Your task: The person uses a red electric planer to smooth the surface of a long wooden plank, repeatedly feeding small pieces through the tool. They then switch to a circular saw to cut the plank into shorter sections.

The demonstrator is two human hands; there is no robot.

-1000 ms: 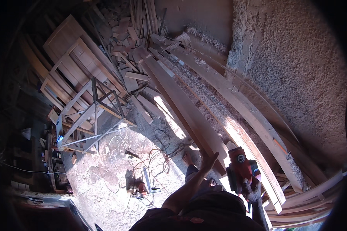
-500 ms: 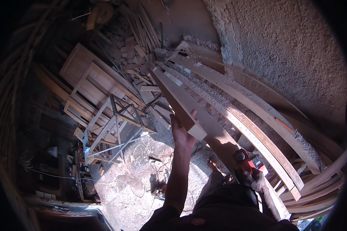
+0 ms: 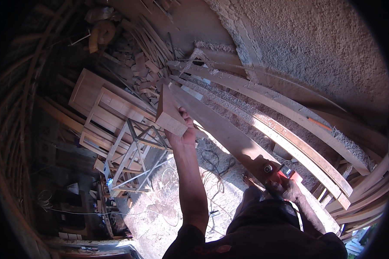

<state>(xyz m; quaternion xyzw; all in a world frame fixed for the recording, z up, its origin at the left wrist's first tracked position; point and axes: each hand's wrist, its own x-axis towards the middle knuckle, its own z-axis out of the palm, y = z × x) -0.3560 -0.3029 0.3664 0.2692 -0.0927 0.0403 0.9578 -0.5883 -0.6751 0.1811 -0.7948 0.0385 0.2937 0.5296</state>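
Note:
My left hand (image 3: 186,134) is wrapped round the near end of a wooden beam (image 3: 172,116), with its cut end facing me. That beam points away toward the far pile of offcuts. On my right lies a long, wide board (image 3: 220,118), running from the far end to beside my body. Resting on the near part of this board is a red electric hand planer (image 3: 270,170) with a round knob on top. My right hand (image 3: 290,191) grips the planer at its rear; some of its fingers are in shadow.
Curved timbers covered in shavings (image 3: 263,118) run along the right, below a rough wall (image 3: 302,47). Door panels (image 3: 103,99) and a trestle-like frame (image 3: 136,146) stand at the left. Offcuts (image 3: 145,73) are heaped far off. A cord (image 3: 218,166) lies on the littered floor.
My left hand has moved left and farther off with the beam, whose end has swung away from the board. The right hand stays on the planer. The view has shifted slightly.

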